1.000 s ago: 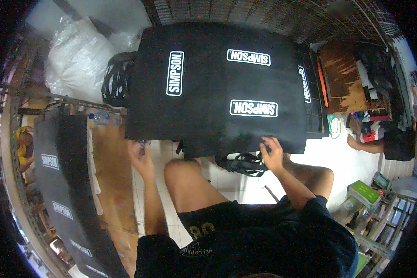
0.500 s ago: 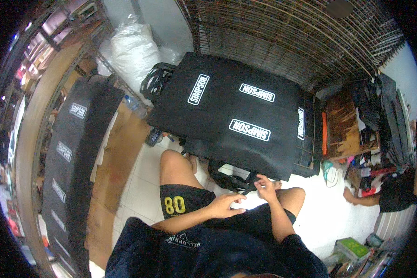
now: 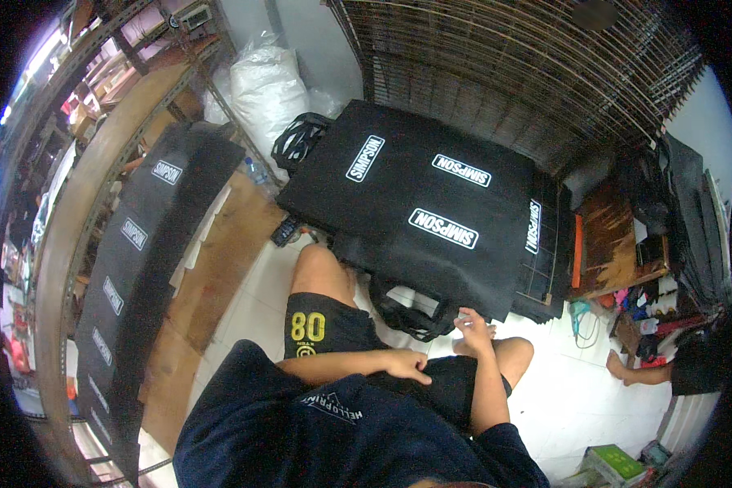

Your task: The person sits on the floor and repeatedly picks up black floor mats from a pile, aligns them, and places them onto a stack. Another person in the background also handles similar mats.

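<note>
The black sheet (image 3: 407, 199) with white-framed labels (image 3: 444, 228) lies spread just beyond the fingers of both hands, its near edge closest to the right fingertips. Black straps (image 3: 397, 315) hang in loops under that edge, directly left of the right fingers and ahead of the left ones.

The right hand (image 3: 476, 329) is raised with thumb and forefinger drawn near each other; at this size I cannot tell whether they pinch anything or touch the edge. The left hand (image 3: 407, 365) looks empty, fingers loosely bent and thumb apart, low over the dark shorts (image 3: 358, 319).

The step in hand appears to be small work by the right fingers beside the sheet's near edge, with the left hand idle. A two-handed hold there would call for the left fingers to come forward past the straps and the right ones to close on the cloth.

Farther out, a wire grid (image 3: 537, 285) shows ahead and to the right of the right fingers; well left of the left fingers, a labelled black stack (image 3: 118, 268) stands beside a brown board (image 3: 195, 301).
</note>
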Motion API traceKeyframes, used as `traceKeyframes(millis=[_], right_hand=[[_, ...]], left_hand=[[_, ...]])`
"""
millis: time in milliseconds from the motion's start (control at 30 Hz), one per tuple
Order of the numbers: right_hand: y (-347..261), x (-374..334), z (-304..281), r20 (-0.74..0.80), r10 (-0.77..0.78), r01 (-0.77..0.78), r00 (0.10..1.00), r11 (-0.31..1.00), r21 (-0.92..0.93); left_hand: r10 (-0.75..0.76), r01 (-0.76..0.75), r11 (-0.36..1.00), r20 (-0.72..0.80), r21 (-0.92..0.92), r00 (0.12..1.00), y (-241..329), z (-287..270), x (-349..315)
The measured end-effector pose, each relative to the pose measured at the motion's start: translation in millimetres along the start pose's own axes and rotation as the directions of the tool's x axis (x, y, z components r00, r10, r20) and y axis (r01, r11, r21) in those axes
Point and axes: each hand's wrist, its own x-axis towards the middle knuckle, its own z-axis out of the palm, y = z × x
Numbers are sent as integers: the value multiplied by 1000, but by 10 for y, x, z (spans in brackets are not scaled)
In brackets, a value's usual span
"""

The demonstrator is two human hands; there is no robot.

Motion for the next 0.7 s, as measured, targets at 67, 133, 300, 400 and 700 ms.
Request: traceKeyframes(millis=[67, 133, 300, 400, 700], right_hand=[[-79, 34, 76, 45, -37, 37, 998, 999, -9], [-75, 26, 45, 47, -9, 9, 999, 1000, -15], [-273, -25, -27, 73, 43, -48, 996, 996, 76], [-298, -27, -9, 70, 57, -59, 996, 998, 24], [17, 77, 81, 105, 151, -161, 983, 982, 98]], left_hand=[[-74, 77, 997, -87, 27, 993, -634, 124, 265], [-141, 143, 990, -86, 17, 986, -522, -4, 318], [-107, 136, 978, -179, 159, 978, -532, 54, 348], [-120, 141, 980, -148, 140, 982, -433, -1, 288], [-207, 207, 978, -158, -14, 966, -571, -29, 396]])
